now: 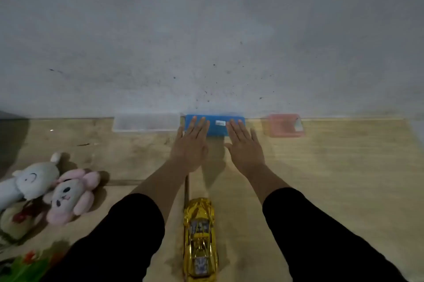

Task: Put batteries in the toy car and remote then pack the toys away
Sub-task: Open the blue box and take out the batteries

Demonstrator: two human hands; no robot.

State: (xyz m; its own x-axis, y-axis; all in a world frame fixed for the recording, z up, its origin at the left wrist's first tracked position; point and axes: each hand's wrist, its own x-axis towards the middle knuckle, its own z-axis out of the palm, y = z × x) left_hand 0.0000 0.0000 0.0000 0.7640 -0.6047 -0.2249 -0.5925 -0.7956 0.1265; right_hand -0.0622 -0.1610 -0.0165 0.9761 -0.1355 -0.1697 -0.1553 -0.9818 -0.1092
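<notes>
A shiny gold toy car (200, 239) lies on the wooden floor between my forearms, pointing away from me. My left hand (191, 145) and my right hand (244, 146) are stretched forward, palms down, fingers straight and apart, holding nothing. Their fingertips overlap a blue box (218, 129) with a small white label that stands against the wall. No remote and no batteries are in view.
A clear plastic box (146, 123) stands left of the blue one and a pink box (285, 125) to its right, all along the grey wall. A white plush (29, 182), a pink plush (72, 197) and other soft toys lie at the left.
</notes>
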